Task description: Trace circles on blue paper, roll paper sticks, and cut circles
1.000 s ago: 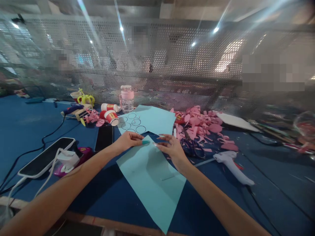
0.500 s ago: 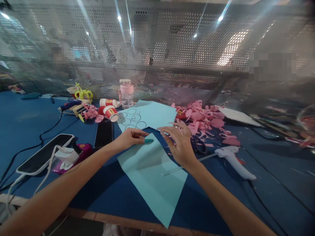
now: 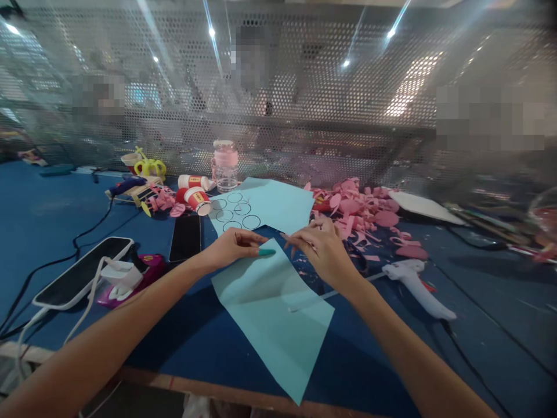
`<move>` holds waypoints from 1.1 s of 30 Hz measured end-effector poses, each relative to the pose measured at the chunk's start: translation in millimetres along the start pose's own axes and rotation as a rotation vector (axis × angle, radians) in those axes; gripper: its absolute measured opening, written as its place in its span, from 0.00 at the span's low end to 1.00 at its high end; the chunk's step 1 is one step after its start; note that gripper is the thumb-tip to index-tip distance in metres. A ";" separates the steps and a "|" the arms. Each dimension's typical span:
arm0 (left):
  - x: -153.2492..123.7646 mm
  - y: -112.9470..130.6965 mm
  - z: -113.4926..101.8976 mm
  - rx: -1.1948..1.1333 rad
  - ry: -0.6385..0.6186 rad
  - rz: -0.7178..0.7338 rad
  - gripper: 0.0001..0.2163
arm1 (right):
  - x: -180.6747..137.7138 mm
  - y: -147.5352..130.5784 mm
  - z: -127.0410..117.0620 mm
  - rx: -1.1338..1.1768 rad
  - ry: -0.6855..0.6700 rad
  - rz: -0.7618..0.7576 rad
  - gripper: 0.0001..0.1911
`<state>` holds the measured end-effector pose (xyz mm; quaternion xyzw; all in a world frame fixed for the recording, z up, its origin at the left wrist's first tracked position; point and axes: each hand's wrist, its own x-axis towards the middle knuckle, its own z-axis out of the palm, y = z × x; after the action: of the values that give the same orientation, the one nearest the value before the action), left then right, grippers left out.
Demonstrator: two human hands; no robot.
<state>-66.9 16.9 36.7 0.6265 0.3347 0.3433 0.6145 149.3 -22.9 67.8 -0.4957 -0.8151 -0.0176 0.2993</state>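
A light blue paper sheet (image 3: 270, 307) lies on the blue table (image 3: 52, 215), one corner hanging over the near edge. My left hand (image 3: 235, 247) rests on the sheet's far left edge, fingers stretched along it and the teal-nailed thumb pointing right. My right hand (image 3: 324, 251) hovers at the sheet's far corner, knuckles up and fingers curled together towards the left hand. What is under its fingers is hidden. Just beyond lies a second blue sheet (image 3: 278, 203) with several drawn black circles.
Pink paper scraps (image 3: 365, 212) pile up right of the hands, with a white glue gun (image 3: 415, 285) nearer. A black phone (image 3: 185, 237), red cups (image 3: 195, 199), a pink-lidded jar (image 3: 225, 165), a charger and cables (image 3: 117, 271) lie left. A perforated screen (image 3: 304, 116) closes the back.
My right hand lifted off the sheet, moved to the far right, then curled its fingers and came back towards the sheet's corner. The left hand stayed on the sheet.
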 end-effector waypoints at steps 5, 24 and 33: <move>0.0 1.1 0.6 0.000 0.005 -0.004 0.17 | 0.0 0.8 4.4 0.017 0.050 -0.027 0.13; 1.0 1.5 -1.3 0.061 0.027 0.052 0.16 | 0.5 0.3 0.7 -0.059 0.088 -0.106 0.13; 0.1 2.1 -2.9 0.081 -0.015 0.061 0.16 | 1.6 -8.3 -12.9 0.295 -0.043 -0.003 0.13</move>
<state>-69.3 18.5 38.8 0.6634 0.3245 0.3435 0.5802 148.0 -30.0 81.4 -0.4455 -0.8158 0.1124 0.3512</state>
